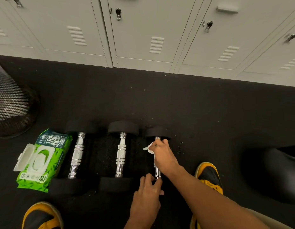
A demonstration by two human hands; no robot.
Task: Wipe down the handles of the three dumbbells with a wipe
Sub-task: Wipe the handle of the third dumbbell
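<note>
Left hand (147, 194) pinches the near end of the heavy, stiff right dumbbell (157, 164); right hand (161, 153) wraps the soft wipe (149, 148) around its slippery chrome handle.

Open black floor (160, 96) lies between three dumbbells and the far lockers (143, 30); a mesh bin (11, 109) and wipes pack (42, 161) crowd the left, shoes (209, 176) the near side

Soft, even light; lockers (143, 30) bright at twelve o'clock, black floor (193, 104) dim. Chrome glints. Edges bow and blur.
</note>
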